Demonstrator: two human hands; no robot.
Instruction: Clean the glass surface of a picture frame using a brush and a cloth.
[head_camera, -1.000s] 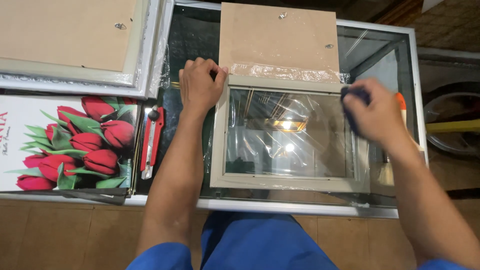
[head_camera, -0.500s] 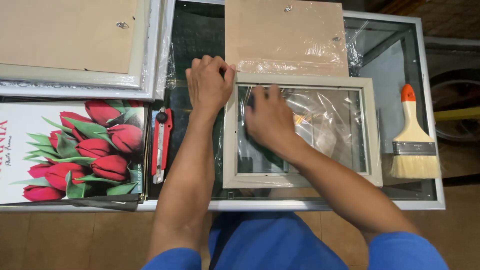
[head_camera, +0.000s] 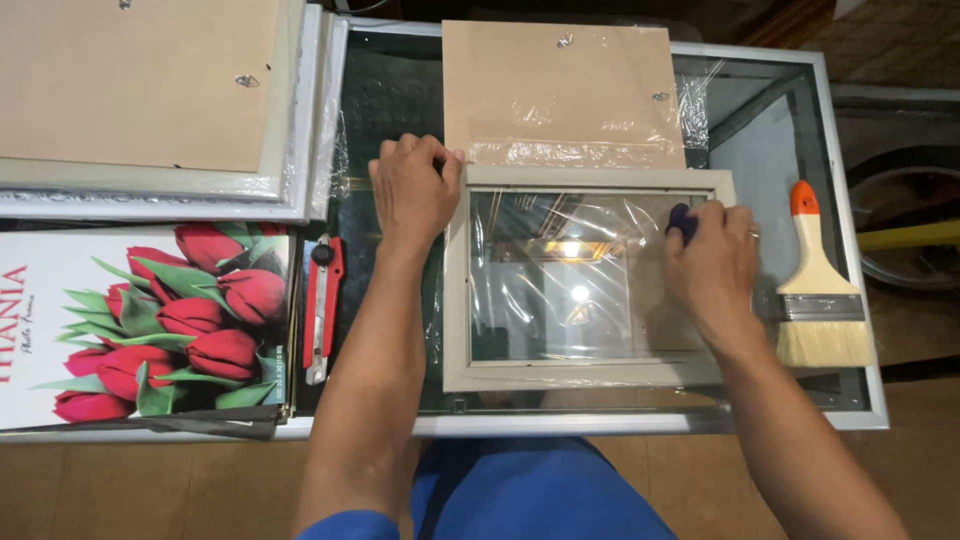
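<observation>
Right hand (head_camera: 712, 262) has slid from the glass's left part to the frame's right edge, clenched on a dark blue cloth (head_camera: 682, 220). Left hand (head_camera: 412, 190), fingers curled, presses the pale picture frame (head_camera: 590, 372) at its top-left corner, mid-tabletop. Red cutter (head_camera: 322, 305) lies left; paintbrush (head_camera: 818, 290) by the right edge.

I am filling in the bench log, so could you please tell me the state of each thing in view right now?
Left hand: pressed on the frame's top-left corner.
Right hand: closed on a dark blue cloth at the glass's right side.
Picture frame: lying flat, glass reflecting light.
Backing board: flat above the frame, plastic-wrapped.
Paintbrush: lying idle, bristles toward the person.
Utility knife: lying untouched.
Tulip print: flat, face up.
</observation>
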